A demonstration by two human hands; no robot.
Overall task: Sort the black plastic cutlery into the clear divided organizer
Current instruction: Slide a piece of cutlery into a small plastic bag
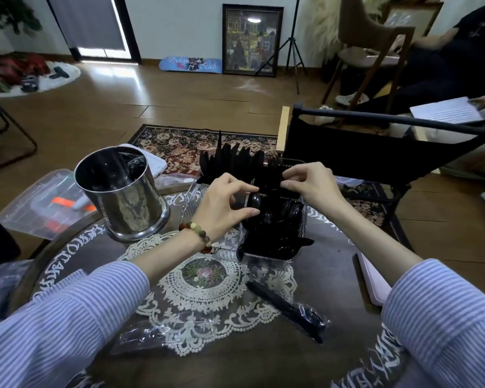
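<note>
At the middle of the frame, the left hand (230, 203) pinches black spoons (254, 201) over the clear organizer (263, 257), already packed with cutlery, while the right hand (310, 184) pinches upright forks (275, 170).

Both arms are covered by long sleeves (67, 326) striped blue and white, pushed up off the forearms. A beaded bracelet (198, 237) with brown, amber and pale green beads is worn on the left wrist.

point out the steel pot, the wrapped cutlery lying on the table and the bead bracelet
steel pot (129, 204): head view, on its shiny side wall
wrapped cutlery (289, 312): head view, mid handle
bead bracelet (198, 236): head view, beads on left wrist
</note>
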